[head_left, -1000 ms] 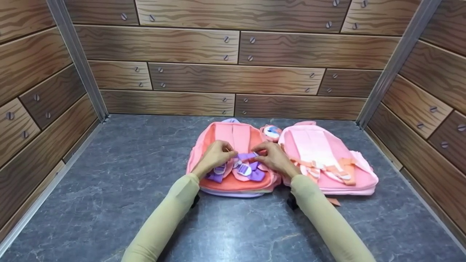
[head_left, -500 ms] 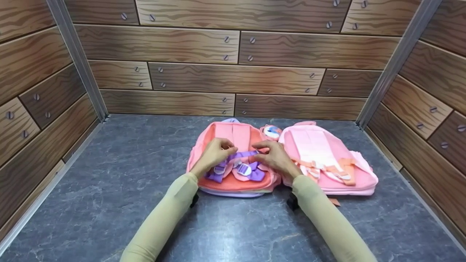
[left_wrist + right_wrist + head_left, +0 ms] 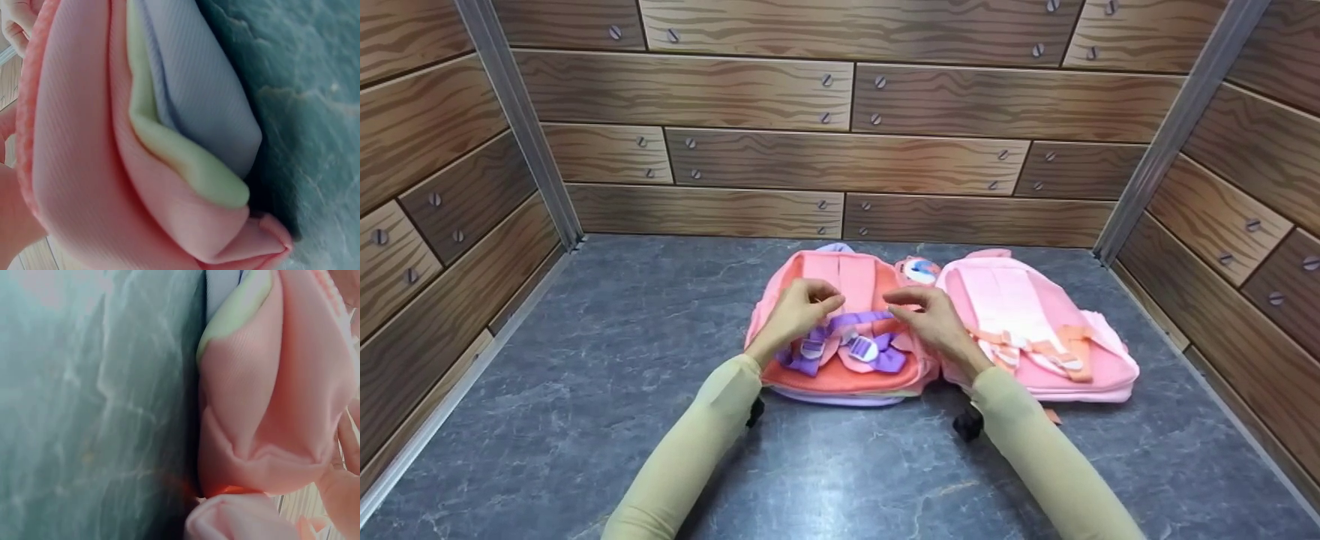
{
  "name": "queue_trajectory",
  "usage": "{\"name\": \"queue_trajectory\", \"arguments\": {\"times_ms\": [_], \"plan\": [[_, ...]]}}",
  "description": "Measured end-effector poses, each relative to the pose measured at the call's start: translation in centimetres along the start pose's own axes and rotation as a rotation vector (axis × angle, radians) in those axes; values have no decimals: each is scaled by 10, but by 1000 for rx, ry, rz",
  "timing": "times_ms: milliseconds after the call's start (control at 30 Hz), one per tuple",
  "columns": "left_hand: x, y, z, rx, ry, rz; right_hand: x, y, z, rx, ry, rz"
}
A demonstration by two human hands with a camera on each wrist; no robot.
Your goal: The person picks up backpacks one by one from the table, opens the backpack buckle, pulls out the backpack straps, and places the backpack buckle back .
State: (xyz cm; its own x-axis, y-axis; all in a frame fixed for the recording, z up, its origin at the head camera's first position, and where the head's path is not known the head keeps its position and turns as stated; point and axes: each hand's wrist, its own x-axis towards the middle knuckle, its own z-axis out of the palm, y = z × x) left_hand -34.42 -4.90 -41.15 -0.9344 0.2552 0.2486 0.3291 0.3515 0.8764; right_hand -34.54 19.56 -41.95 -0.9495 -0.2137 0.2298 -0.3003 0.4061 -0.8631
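A coral backpack [image 3: 840, 276] with a purple strap [image 3: 859, 319] across its back panel lies in the middle of the head view. Purple webbing ends with pale buckles [image 3: 863, 349] rest below that strap. My left hand [image 3: 801, 311] hovers over the strap's left end, its thumb and fingers loosely bent and apart. Over the right end, my right hand [image 3: 934, 321] is likewise loosely curved, with a gap between thumb and fingers. Neither hand appears to hold anything. In the left wrist view, the bag's folded coral side [image 3: 79, 140] hides most of the hand.
A pink backpack [image 3: 997, 292] with orange straps [image 3: 1076, 352] lies against the coral one on the right. Between their tops sits a round charm [image 3: 919, 271]. Wood-patterned walls [image 3: 840, 157] surround the dark marbled tabletop [image 3: 645, 315] on three sides.
Both hands have let go of the purple strap and drawn slightly up and apart. The strap, earlier held between them, now lies across the bag.
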Motion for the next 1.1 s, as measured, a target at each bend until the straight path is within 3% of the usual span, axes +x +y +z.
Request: {"name": "queue_trajectory", "arguments": {"times_ms": [200, 333, 500, 800, 1100], "plan": [[-2, 0, -9, -55, -7, -7, -7, 1, -4, 192, 46, 30], [-4, -2, -13, -80, -14, 8, -11, 1, -8, 249, 35, 47], [-10, -1, -18, -91, -25, 25, -18, 2, -11, 232, 1, 76], [-19, -12, -33, -58, -36, -15, -35, 3, -21, 144, -32, 127], [-33, -23, -50, 48, -12, -24, -55, 6, -31, 33, -57, 126]]}}
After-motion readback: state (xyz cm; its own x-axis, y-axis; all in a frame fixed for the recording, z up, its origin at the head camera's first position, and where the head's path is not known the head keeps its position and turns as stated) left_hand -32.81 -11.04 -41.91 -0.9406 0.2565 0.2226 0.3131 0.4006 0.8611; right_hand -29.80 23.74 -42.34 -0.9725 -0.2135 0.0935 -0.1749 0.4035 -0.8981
